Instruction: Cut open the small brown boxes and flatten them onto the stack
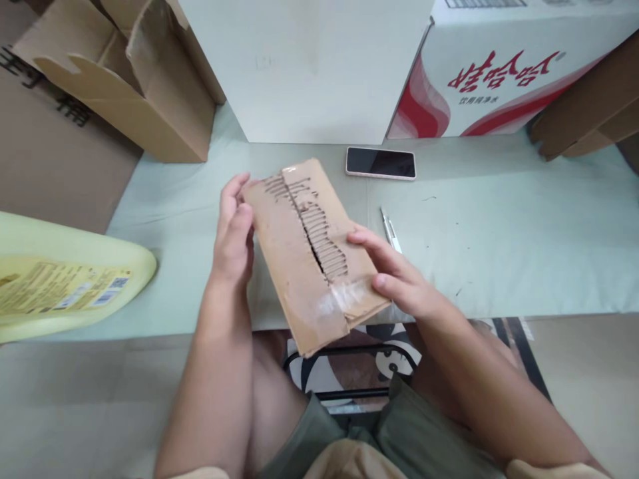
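A torn piece of brown cardboard (pixel 312 256) with exposed corrugated ribs and a strip of clear tape near its lower end is held above the table's near edge. My left hand (pixel 233 229) grips its upper left edge, fingers curled round it. My right hand (pixel 394 273) pinches its right edge, thumb on top. A silver pen-like tool (pixel 390 229) lies on the table just beyond my right hand.
A pale green cloth covers the table (pixel 524 246). A dark phone (pixel 381 162) lies behind the cardboard. A white box (pixel 304 66), a red-printed white carton (pixel 504 66) and open brown boxes (pixel 134 86) line the back. A yellow bottle (pixel 64 279) lies at left.
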Tool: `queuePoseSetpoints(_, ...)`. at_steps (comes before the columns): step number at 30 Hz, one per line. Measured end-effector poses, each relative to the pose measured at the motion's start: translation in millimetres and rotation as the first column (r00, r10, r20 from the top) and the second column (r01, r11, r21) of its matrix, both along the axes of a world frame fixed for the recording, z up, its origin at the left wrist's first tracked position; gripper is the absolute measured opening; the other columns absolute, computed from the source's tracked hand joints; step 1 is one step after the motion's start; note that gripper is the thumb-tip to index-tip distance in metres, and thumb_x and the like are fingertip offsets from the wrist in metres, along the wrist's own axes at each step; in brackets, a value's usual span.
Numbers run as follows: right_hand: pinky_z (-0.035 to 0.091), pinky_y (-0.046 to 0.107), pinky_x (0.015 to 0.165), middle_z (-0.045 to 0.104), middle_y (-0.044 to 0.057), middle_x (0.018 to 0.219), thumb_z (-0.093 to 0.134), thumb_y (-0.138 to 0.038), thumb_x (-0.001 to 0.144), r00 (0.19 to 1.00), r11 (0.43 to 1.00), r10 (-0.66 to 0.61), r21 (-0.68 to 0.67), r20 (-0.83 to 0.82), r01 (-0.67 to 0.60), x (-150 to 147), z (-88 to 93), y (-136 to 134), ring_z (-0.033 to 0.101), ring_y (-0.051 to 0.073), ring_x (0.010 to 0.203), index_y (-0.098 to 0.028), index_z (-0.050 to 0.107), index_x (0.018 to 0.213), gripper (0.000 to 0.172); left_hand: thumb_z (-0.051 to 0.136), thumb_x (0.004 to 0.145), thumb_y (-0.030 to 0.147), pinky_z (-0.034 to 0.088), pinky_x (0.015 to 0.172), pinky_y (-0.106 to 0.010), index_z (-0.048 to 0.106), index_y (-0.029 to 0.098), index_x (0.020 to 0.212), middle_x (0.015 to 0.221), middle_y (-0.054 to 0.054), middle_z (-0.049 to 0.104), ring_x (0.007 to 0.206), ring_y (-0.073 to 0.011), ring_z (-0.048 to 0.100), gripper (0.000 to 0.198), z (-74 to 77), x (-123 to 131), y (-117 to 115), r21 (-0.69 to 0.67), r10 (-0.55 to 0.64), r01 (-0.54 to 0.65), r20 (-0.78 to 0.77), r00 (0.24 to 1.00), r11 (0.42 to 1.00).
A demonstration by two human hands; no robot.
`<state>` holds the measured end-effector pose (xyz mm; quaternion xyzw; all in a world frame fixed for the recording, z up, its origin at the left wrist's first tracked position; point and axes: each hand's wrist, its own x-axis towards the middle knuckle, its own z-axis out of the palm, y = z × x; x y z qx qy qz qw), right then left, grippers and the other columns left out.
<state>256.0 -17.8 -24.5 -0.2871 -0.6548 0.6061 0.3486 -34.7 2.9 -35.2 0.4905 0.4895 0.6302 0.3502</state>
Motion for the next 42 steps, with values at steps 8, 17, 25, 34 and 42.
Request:
queuePoseSetpoints(8,0.051,0.051,0.119,0.052,0.006,0.164,0.068,-0.066,0.094,0.999,1.0,-0.014,0.027,-0.044,0.015,-5,2.8,-3,0.053,0.03,0.151,-0.036,0.065,0.133,0.05,0.087,0.067,0.048,0.051,0.089,-0.047,0.061,0.032,0.114,0.105,-0.005,0.063,0.093,-0.0283,0.062,0.056,20.2,17,-4,-0.03,-0.059,0.064,0.151,0.987,0.998)
queuePoseSetpoints(17,0.049,0.045,0.076,0.071,0.012,0.1,0.065,-0.048,0.082,0.291,0.773,-0.586,0.415,0.756,0.48,32,-9.7,27,0.062,0.028,0.081,-0.019,0.068,0.122,0.05,0.084,0.069,0.046,0.042,0.069,-0.038,0.057,0.029,0.107,0.096,-0.003,0.06,0.077,-0.0208,0.053,0.05,22.8,18,-6,-0.035,-0.026,0.031,0.146,0.989,0.999)
queuePoseSetpoints(25,0.045,0.032,0.059,0.065,0.0,0.085,0.062,-0.036,0.084,0.591,0.812,-0.533,0.171,0.606,0.557,29,-1.2,22,0.061,0.018,0.061,-0.024,0.051,0.139,0.058,0.078,0.064,0.035,0.039,0.066,-0.034,0.058,0.025,0.102,0.091,-0.004,0.061,0.076,-0.0207,0.051,0.044,23.8,30,-1,-0.02,0.081,-0.078,0.199,0.977,0.997)
queuePoseSetpoints(34,0.046,0.032,0.057,0.064,0.001,0.084,0.064,-0.054,0.09,0.875,0.876,-0.482,-0.012,-0.052,0.482,10,33.7,15,0.052,0.016,0.06,-0.031,0.064,0.11,0.03,0.077,0.076,0.04,0.045,0.076,-0.036,0.06,0.027,0.105,0.101,-0.004,0.058,0.085,-0.0224,0.054,0.036,15.7,37,-1,0.022,0.238,-0.239,0.045,0.97,0.971)
queuePoseSetpoints(42,0.047,0.035,0.06,0.04,-0.002,0.064,0.074,-0.059,0.087,0.818,0.825,-0.471,0.163,-0.33,0.541,19,59.3,-3,0.046,0.017,0.058,-0.037,0.071,0.091,0.022,0.075,0.083,0.052,0.049,0.099,-0.043,0.055,0.027,0.113,0.113,-0.007,0.058,0.106,-0.0289,0.059,0.044,7.2,29,-2,0.02,0.202,-0.201,-0.065,0.977,0.979)
